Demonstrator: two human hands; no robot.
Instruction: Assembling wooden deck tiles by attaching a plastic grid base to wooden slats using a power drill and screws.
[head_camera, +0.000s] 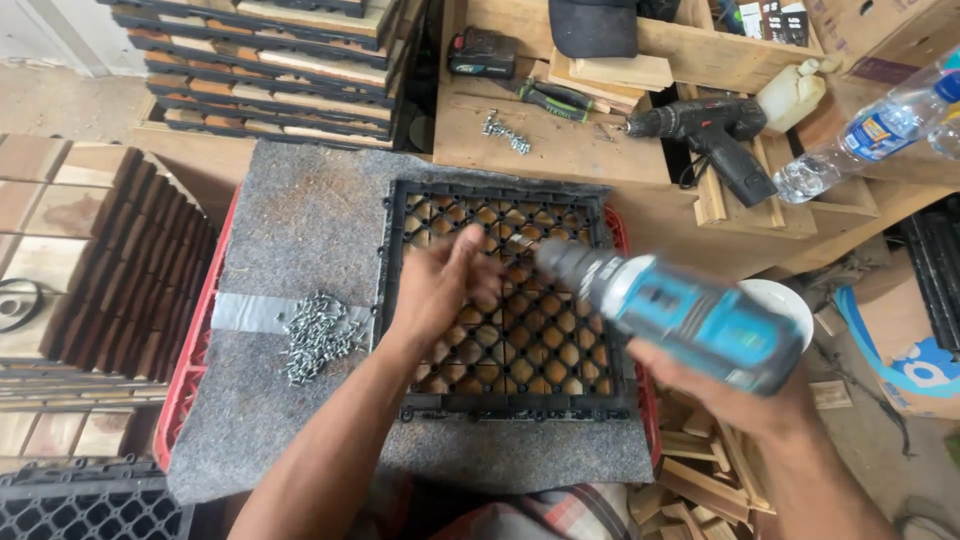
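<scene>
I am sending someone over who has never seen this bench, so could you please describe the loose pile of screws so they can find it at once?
Start at the grey felt mat laid over the red crate. Left of the black grid tile, a strip of grey tape crosses the mat. The pile of screws lies on that strip, bigger than the few screws on the wooden bench behind.

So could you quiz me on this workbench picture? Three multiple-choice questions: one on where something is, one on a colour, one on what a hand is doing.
1. Where does the pile of loose screws lie?
A. on the grey felt mat, left of the black grid tile
B. inside the white bowl
C. on top of the grid tile

2. What colour is the body of the cordless drill being held?
A. red
B. teal blue
C. yellow

3. What is the right hand doing?
A. resting flat on the mat
B. holding a bottle
C. gripping the drill

Answers: 1 A, the screws sit on the mat beside the tile. 2 B, its casing is teal. 3 C, the fingers wrap its handle; the left hand hovers open over the tile.
</scene>
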